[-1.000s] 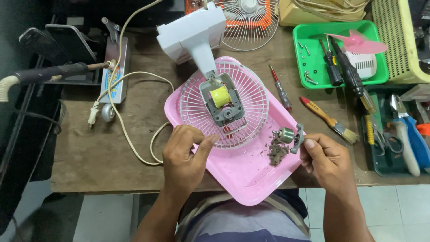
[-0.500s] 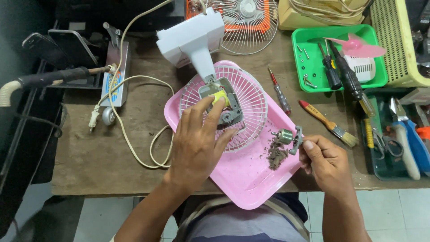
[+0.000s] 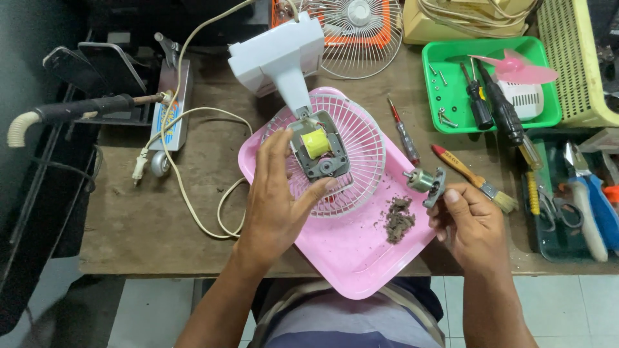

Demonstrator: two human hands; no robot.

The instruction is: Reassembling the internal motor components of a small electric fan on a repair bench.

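Seen from the head camera, you are working over a pink tray [image 3: 351, 258] lying on a worn wooden table [image 3: 129, 225], with your left hand [image 3: 278, 200] resting on the pink fan grille [image 3: 361, 161], fingers spread and loosely curved around the grey motor frame [image 3: 320, 154] with its yellow coil, the thumb tip touching the frame's near corner. Your right hand [image 3: 474, 222] is pinching a small metal rotor piece [image 3: 427, 182] between thumb and fingertips, holding it just above the tray's right edge, close beside a small heap of brown dirt [image 3: 398, 219]. The fan's white base [image 3: 278, 55] is lying at the far side of the grille, its cream cord [image 3: 193, 161] looping away to the left. To the right of the tray, a red-handled screwdriver [image 3: 403, 132] and a paintbrush [image 3: 474, 179] are lying on the table, and a green tray [image 3: 445, 84] farther right is holding screwdrivers and a pink fan blade [image 3: 519, 67].
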